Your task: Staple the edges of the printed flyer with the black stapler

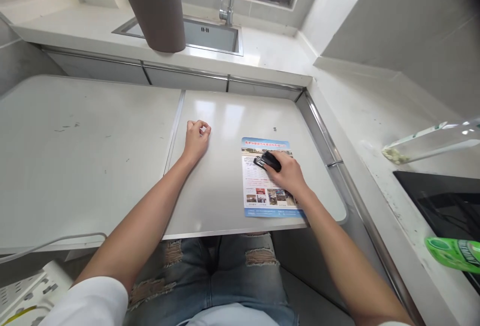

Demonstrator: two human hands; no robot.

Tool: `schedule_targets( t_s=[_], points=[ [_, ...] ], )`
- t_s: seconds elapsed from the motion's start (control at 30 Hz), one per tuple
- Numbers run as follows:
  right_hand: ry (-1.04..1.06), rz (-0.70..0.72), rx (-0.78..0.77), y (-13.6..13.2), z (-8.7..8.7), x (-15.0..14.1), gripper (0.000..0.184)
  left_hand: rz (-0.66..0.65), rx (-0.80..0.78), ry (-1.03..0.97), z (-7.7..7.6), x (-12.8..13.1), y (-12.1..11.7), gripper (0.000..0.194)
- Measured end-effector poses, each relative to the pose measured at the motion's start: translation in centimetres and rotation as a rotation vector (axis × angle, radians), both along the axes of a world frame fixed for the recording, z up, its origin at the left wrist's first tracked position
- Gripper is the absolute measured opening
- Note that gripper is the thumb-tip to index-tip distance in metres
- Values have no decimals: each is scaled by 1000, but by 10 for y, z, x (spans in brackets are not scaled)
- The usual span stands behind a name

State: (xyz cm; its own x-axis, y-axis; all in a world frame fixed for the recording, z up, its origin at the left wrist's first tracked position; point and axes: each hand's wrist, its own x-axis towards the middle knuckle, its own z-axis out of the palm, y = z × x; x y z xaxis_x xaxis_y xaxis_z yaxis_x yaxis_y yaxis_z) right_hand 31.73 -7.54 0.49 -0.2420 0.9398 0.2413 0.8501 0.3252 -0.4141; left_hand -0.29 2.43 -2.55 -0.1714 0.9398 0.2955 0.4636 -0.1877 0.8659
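A printed flyer (262, 196) with a blue border lies flat on the white table (217, 201) in front of me. My right hand (287, 173) rests on the flyer's upper part, fingers wrapped round a small black stapler (267, 160). My left hand (195, 138) lies on the bare table to the left of the flyer, curled into a loose fist with nothing visible in it. A tiny dark speck, perhaps a staple (275, 129), sits on the table beyond the flyer.
A second white tabletop (75, 156) adjoins on the left. Behind are a counter with a steel sink (210, 36) and tap (228, 1). A brown cylinder (153, 6) hangs at the top. On the right counter: a clear container (431, 141), a black hob (446, 206), a green bottle (453, 253).
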Motion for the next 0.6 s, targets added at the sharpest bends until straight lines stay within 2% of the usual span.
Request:
schedule_targets(
  t_s=[0.1,0.2,0.27,0.33,0.4,0.47,0.6],
  points=[
    [12,-43,-30,-2,3,20,35,0,-5,-6,1,-1,-1,6],
    [182,4,-53,11,8,36,38,14,-19,-26,3,-1,-2,6],
    [341,-46,19,29,8,46,41,31,-22,-45,4,-1,-3,7],
    [410,-145,134,52,2,52,51,43,-22,-49,4,-2,-2,8],
    [325,-179,177,74,-9,54,52,31,-23,-32,2,-3,0,9],
    [173,-130,166,90,-22,52,52,8,-21,-13,0,-4,1,9],
    [-92,-34,19,109,-41,46,76,2,-19,-14,-1,-7,1,7]
  ],
)
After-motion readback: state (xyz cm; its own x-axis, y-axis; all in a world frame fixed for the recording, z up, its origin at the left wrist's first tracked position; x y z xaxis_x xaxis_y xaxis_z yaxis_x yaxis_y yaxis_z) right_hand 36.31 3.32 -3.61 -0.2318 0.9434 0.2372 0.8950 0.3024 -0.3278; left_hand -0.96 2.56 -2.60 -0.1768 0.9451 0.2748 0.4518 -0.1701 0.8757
